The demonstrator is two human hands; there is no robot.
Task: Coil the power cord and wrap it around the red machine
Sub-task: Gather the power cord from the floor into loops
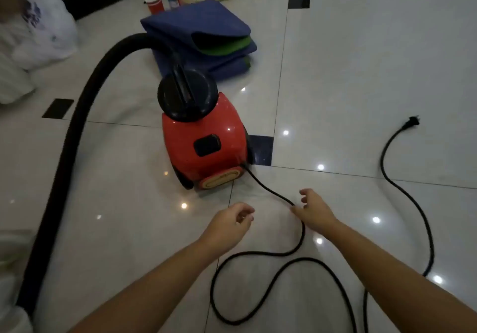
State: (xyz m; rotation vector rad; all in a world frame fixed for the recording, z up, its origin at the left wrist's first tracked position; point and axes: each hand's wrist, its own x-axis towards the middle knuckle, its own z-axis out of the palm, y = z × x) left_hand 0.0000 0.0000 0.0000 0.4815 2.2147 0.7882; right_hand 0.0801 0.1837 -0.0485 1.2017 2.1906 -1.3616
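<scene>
Glossy white floor (361, 74) tiles carry the red machine (204, 139); its power cord (268, 190) runs diagonally from the machine's rear toward the person, then loops loosely. The right hand (313, 212) is nearer, with its fingers (307, 194) spread right at the cord and gripping nothing. The left hand (229, 223), loosely curled and empty, is just left of it.

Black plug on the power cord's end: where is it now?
Head view, far right: the black plug lies loose on the white tiled floor, right of the red machine and beyond the right hand.

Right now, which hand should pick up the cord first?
Right. The right hand is at the power cord, fingers spread over it; the left hand hangs apart, holding nothing.
</scene>
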